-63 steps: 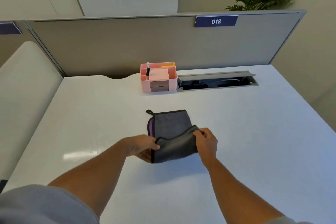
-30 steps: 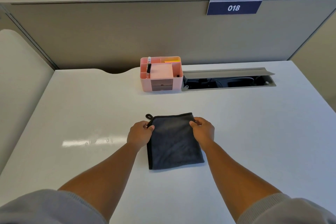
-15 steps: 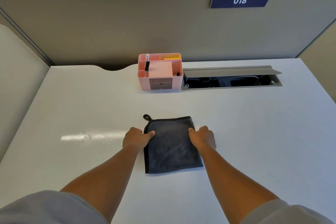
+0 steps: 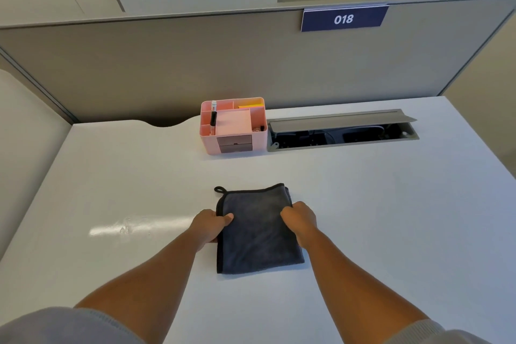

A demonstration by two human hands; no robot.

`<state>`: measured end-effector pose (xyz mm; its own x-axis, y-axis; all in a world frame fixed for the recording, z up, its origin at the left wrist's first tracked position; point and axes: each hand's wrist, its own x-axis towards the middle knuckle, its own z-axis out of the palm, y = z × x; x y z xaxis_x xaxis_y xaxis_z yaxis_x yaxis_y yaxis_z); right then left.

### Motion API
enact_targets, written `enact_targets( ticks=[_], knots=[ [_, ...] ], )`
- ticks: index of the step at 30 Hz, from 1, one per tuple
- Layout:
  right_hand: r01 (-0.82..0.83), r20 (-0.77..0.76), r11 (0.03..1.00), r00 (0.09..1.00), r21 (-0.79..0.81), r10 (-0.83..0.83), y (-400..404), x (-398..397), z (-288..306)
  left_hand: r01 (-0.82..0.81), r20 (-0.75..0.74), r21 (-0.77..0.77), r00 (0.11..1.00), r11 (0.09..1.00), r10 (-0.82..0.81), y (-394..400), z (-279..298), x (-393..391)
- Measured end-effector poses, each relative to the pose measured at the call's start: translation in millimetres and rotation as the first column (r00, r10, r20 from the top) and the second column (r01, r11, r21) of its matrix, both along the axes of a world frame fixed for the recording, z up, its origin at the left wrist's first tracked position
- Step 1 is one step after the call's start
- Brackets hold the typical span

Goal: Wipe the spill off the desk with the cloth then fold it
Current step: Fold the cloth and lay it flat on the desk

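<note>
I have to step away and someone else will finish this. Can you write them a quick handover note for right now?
Left hand: on the cloth's left edge, fingers curled at it; whether it grips is unclear.
Right hand: on the right edge, likewise.
Cloth: folded into a rectangle, flat on the desk, its loop at the far left corner, in front of the pink organizer.
Done: no spill shows on the desk; the cloth is folded.
Left: perhaps smooth or fold once more, then let go.
</note>
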<state>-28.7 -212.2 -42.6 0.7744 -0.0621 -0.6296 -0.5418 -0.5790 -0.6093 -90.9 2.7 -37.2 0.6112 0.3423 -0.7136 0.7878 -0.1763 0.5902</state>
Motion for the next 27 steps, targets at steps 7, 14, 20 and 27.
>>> enact_targets(
  ticks=[7, 14, 20, 27],
  knots=[
    [0.085, 0.170, 0.996, 0.982, -0.011, -0.082, -48.5, 53.0, 14.3, 0.041, 0.137, -0.025, 0.990, 0.999, -0.037, -42.4, 23.2, 65.3],
    [0.196, 0.248, 0.979, 0.952, -0.052, -0.177, -109.2, 112.2, 26.5, 0.040, 0.156, -0.135, 0.988, 0.990, -0.019, -105.7, 22.4, 126.6],
    [0.241, 0.269, 0.968, 0.939, -0.076, -0.213, -149.9, 141.6, 17.9, -0.022, 0.164, -0.164, 0.985, 0.986, 0.049, -151.4, 12.1, 165.8],
    [0.295, 0.301, 0.953, 0.916, -0.064, -0.264, -173.7, 160.4, 2.4, -0.135, 0.159, -0.160, 0.974, 0.978, 0.160, -179.7, -9.3, 186.1]
  ],
)
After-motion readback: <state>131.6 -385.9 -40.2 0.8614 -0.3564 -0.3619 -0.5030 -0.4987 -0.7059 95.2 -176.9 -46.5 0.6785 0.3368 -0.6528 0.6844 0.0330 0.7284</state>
